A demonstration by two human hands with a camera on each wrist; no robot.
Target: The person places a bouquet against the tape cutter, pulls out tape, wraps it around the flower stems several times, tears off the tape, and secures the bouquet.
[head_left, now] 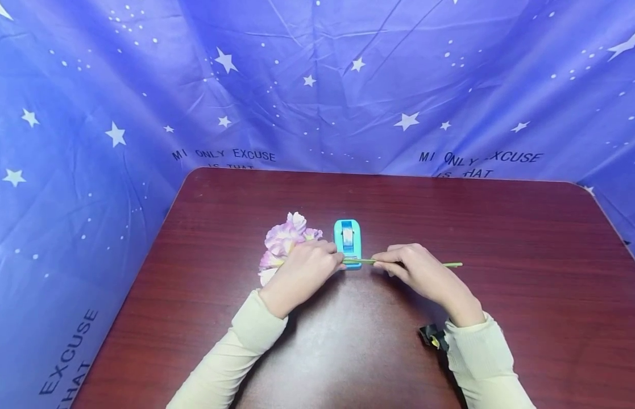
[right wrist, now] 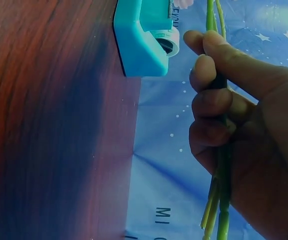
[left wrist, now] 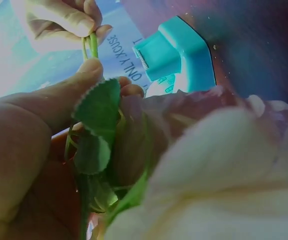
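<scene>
Pink-and-white artificial flowers lie across the left side of the person's work, their green stems running level to the right. The left hand grips the stems close below the blossoms, by green leaves seen in the left wrist view. Farther along, the right hand holds the same stems with fingers curled round them; the cut ends stick out past its palm. Just behind the stems, between the hands, stands a turquoise tape dispenser with a roll of tape in it.
Everything is on a dark red wooden table with rounded far corners. A blue curtain with white stars and lettering hangs behind and to the sides. A small black object shows beside the right sleeve cuff.
</scene>
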